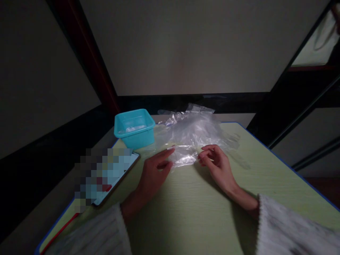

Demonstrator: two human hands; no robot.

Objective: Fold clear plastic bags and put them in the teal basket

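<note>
A small clear plastic bag (184,156) lies flat and shiny on the pale table, between my two hands. My left hand (155,173) rests at its left edge, index finger stretched over the plastic and thumb apart below it. At the right edge, my right hand (219,166) has curled fingers, with thumb and fingertips closed on the plastic's side; the exact grip is partly hidden. Right behind this bag spreads a loose heap of clear plastic bags (196,127), crumpled and overlapping.
A turquoise plastic basket (139,136) with some clear plastic inside stands at the back left. In front of it lies a phone (122,177), partly blurred out, with a red cord (61,228) near it. The table (180,219) has a blue edge and meets a panel behind.
</note>
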